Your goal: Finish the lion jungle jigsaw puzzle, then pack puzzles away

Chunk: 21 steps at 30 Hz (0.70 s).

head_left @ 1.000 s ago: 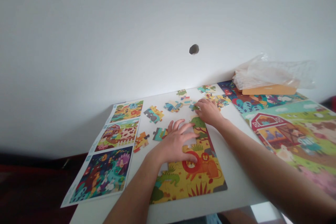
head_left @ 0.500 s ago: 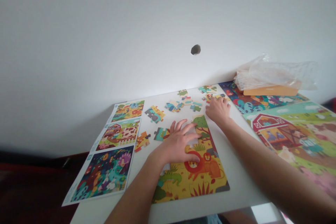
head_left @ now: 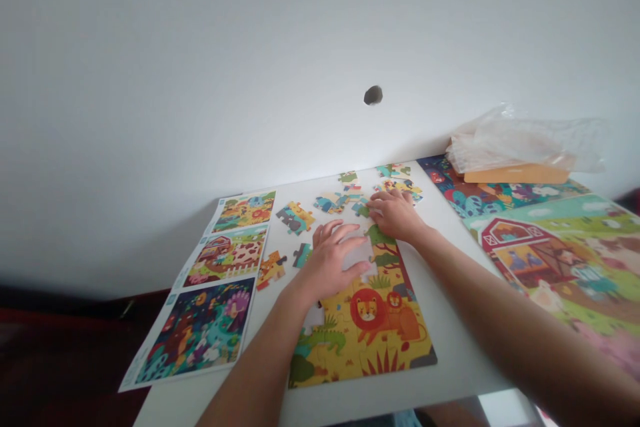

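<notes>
A partly assembled jigsaw puzzle (head_left: 345, 320) lies in front of me, showing lions, a crocodile and trees on yellow ground. My left hand (head_left: 333, 260) rests over its upper left area with fingers spread, covering part of it. Just beyond the puzzle's top right corner is my right hand (head_left: 397, 215), fingers bent and palm down. Its fingertips reach the edge of a blue-green puzzle piece (head_left: 360, 209); whatever lies beneath the fingers is hidden. Behind that hand sits a cluster of colourful pieces (head_left: 400, 187). Loose pieces (head_left: 296, 217) lie beyond my left hand, and an orange piece (head_left: 271, 270) is left of it.
A printed sheet (head_left: 220, 300) with three pictures lies along the left of the white table (head_left: 450, 347). On the right are a farm picture (head_left: 565, 253) and a dark forest picture (head_left: 505, 190). An orange box (head_left: 515, 173) with clear plastic wrap (head_left: 525, 140) stands by the wall.
My right hand has moved left, from the far right pieces to the puzzle's top corner. The blue-green piece has shifted slightly left. My left hand has drawn left, uncovering the lion's face.
</notes>
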Available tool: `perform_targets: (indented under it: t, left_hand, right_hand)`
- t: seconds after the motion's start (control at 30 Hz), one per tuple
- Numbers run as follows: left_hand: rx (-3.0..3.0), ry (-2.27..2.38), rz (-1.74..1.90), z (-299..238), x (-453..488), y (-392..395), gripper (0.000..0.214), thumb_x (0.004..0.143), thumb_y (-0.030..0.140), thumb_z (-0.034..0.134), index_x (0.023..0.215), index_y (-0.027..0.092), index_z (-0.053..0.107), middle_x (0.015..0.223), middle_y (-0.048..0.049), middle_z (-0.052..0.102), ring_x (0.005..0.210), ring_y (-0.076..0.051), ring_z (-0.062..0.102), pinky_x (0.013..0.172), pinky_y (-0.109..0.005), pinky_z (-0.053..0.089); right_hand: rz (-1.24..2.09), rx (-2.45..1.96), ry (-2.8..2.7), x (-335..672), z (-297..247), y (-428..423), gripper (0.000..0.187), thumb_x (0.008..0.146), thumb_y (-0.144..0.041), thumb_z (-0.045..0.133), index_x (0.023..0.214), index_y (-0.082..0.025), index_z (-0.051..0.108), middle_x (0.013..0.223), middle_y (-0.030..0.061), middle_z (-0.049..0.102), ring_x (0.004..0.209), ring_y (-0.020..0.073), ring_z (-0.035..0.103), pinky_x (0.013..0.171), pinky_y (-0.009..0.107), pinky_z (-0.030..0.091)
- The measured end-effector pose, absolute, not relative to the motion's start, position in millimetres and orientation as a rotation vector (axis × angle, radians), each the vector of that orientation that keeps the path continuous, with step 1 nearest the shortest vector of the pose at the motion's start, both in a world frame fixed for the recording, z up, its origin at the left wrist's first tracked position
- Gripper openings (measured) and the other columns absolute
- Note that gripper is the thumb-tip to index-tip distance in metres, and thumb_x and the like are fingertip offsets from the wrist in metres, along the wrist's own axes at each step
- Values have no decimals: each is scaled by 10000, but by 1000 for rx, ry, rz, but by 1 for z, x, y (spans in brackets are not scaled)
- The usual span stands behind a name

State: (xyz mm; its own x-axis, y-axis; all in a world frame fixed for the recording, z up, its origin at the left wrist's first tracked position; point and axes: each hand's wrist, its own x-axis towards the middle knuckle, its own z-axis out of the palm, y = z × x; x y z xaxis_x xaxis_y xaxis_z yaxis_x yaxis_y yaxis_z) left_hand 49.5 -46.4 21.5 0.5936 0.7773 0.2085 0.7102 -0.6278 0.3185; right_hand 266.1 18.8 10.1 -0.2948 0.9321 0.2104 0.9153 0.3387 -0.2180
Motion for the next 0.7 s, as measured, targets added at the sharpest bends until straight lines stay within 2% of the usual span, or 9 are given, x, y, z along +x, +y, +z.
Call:
perform_targets:
  t: [0.07,0.17,0.27,0.4,0.53,0.6,0.7]
  left_hand:
    - [2607,1359,549,17,47,-43,405,895,480,571,1240,282,646,1392,-48,541,1345,-302,343,1161,-526,224]
    - [2569,1514,550,9,43,-38,431,886,481,574,1255,267,633,1403,-58,532,1327,-325,357,1132,-543,255]
    - [2538,1629,517,4,39,-34,441,891,487,556,1264,261,626,1423,-67,517,1317,-346,369,1109,-567,267]
    - [2514,1748,482,4,34,-33,382,911,415,523,1249,278,635,1423,-67,523,1323,-365,371,1103,-625,238]
    - [2488,1840,455,6,31,-33,364,885,260,517,1221,309,646,1435,-56,515,1333,-378,368,1069,-680,248]
    - [2455,1872,469,6,30,-31,366,876,224,514,1201,318,656,1427,-51,522,1327,-373,379,1059,-685,262]
    - [2398,1922,512,3,29,-28,335,868,229,538,1160,318,676,1395,-51,550,1302,-369,404,1055,-674,280]
  right_hand:
    - [117,-1593,-2364,263,9,17,351,945,-370,466,1244,-334,647,1362,31,592,1196,306,485,967,486,333]
    - [137,-1544,-2411,258,8,14,412,937,-334,465,1336,-345,568,1425,12,548,1311,328,401,995,507,317]
    - [105,-1530,-2378,258,10,13,464,922,-266,450,1375,-322,530,1430,34,539,1324,330,379,997,517,314]
    - [-84,-1886,-1952,269,14,17,422,856,-197,480,1244,-242,638,1280,155,594,1147,350,488,901,497,359]
    - [-69,-2178,-1724,283,14,21,340,846,-271,498,1087,-166,714,1118,240,591,1045,397,516,828,519,385]
    - [-27,-2189,-1735,285,12,23,345,865,-287,480,1084,-173,720,1124,237,588,1049,396,517,831,524,390]
    - [-8,-2022,-1870,282,9,25,388,873,-226,465,1198,-230,677,1245,179,588,1124,366,496,879,515,383]
